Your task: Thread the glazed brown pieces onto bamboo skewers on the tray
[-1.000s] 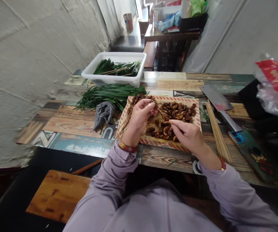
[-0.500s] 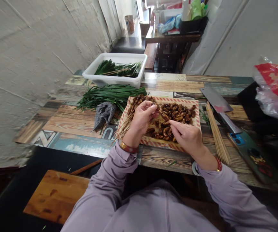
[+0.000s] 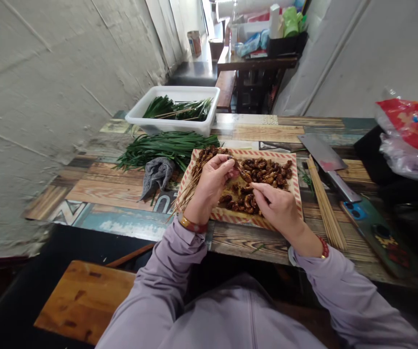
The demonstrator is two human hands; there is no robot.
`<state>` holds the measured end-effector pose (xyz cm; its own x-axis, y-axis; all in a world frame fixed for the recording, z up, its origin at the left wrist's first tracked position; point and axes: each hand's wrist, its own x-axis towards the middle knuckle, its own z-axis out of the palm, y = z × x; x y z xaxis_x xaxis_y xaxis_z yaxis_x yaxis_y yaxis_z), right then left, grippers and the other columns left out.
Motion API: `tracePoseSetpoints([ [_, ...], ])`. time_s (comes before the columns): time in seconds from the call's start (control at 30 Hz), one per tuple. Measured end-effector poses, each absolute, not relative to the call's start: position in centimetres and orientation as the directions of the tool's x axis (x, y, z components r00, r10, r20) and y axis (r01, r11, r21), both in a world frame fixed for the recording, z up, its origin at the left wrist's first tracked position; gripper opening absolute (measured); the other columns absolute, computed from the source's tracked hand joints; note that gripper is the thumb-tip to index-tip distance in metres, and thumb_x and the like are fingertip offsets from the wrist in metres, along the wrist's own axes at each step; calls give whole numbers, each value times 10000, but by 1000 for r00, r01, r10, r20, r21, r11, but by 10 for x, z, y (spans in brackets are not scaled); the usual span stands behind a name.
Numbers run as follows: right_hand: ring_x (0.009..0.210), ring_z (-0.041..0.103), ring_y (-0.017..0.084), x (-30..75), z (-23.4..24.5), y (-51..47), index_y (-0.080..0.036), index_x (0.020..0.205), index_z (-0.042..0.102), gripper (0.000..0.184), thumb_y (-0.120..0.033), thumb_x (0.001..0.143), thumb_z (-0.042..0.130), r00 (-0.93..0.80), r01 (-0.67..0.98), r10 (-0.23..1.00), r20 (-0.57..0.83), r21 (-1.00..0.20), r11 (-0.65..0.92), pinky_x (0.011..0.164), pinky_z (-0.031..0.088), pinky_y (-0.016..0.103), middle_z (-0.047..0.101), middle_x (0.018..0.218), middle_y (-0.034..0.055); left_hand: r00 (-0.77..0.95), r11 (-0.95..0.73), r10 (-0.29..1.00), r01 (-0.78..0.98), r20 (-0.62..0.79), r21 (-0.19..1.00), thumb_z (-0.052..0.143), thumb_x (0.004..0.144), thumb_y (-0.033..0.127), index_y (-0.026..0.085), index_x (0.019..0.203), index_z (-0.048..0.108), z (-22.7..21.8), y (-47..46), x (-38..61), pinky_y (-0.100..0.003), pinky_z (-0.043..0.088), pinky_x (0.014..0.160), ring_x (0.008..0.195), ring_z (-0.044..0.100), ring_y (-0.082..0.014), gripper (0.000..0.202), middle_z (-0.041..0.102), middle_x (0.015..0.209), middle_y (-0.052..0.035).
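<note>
Glossy brown pieces, which look like silkworm pupae (image 3: 267, 169), lie heaped on a tray lined with red-striped paper (image 3: 298, 194). Above them, my left hand (image 3: 214, 177) is closed in a pinch around the upper part of a short row of brown pupae (image 3: 245, 176). My right hand (image 3: 276, 201) pinches the lower end of that row, where a thin skewer tip seems to show; the fingers hide most of it. Filled skewers (image 3: 189, 189) lie at the tray's left side, their bare sticks pointing toward me, partly behind my left wrist.
Bare bamboo skewers (image 3: 325, 203) and a cleaver (image 3: 328, 162) lie right of the tray, beside a dark green board (image 3: 379, 237). Left are a grey cloth (image 3: 157, 175), green chives (image 3: 165, 147) and a white tub (image 3: 172, 127) of greens. A red plastic bag (image 3: 412, 126) sits far right.
The view has shifted slightly. Both hands stay over the tray in nearly the same pinch, with the row of pupae still between them.
</note>
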<state>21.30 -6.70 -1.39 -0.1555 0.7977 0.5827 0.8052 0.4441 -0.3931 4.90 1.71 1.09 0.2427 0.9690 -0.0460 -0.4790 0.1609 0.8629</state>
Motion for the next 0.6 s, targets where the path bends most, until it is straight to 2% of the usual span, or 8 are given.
tracePoseSetpoints([
  [0.13, 840, 726, 170, 215, -14, -68, -200, 1085, 671, 252, -213, 935, 469, -149, 808, 812, 565, -403, 429, 750, 564, 269, 745, 1035, 45, 295, 233, 950, -456, -101, 859, 782, 668, 385, 150, 982, 638, 13, 16, 48, -207, 474, 614, 597, 575, -67, 418, 616, 696, 16],
  [0.23, 858, 726, 176, 215, -14, -68, -201, 1084, 673, 253, -211, 931, 472, -154, 800, 816, 558, -414, 434, 761, 572, 280, 743, 1041, 47, 315, 221, 945, -433, -83, 874, 756, 704, 391, 158, 1037, 655, 13, 14, 49, -201, 473, 610, 609, 564, -61, 419, 659, 784, -15],
  [0.37, 903, 721, 180, 215, -15, -67, -208, 1085, 680, 251, -233, 928, 486, -151, 765, 821, 551, -461, 450, 816, 583, 302, 743, 1041, 49, 302, 192, 952, -430, -60, 882, 758, 701, 369, 154, 952, 665, 13, 13, 48, -193, 471, 629, 668, 599, -76, 344, 697, 852, -46],
  [0.6, 925, 717, 173, 218, -14, -68, -237, 1078, 693, 248, -245, 919, 502, -128, 700, 853, 506, -563, 439, 845, 587, 307, 743, 1044, 22, 173, 74, 985, -430, 2, 900, 767, 686, 332, 141, 884, 669, 14, 14, 48, -193, 456, 652, 661, 606, -81, 292, 707, 782, -41],
])
